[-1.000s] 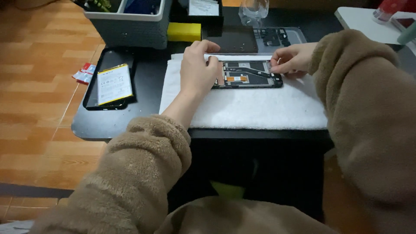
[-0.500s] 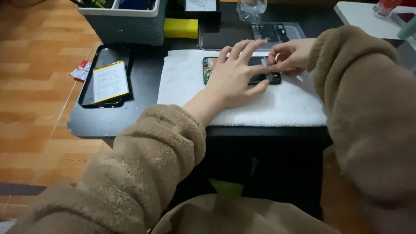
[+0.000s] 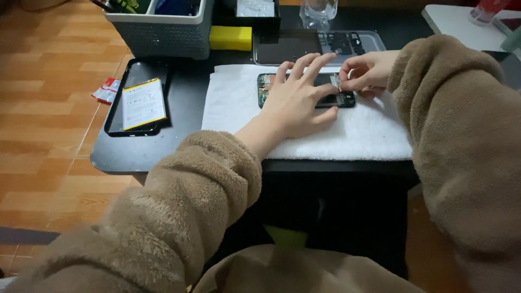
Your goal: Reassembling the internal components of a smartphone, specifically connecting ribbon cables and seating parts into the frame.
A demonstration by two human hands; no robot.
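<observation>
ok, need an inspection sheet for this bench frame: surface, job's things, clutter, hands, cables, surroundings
surface: black table with white pad on top.
job's things: opened phone, circuit board showing, lying on the pad.
clutter: black tray holding a flat battery; yellow block; grey bin; glass; second dark phone.
hands: left hand flat across the phone; right hand pinching at its right end; what it pinches is too small to tell.
cables: nothing seen.
surroundings: wooden floor; red-white wrapper on it.

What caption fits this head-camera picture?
Left hand steadies an opened black phone on white cloth; right hand pinches inside.
</observation>
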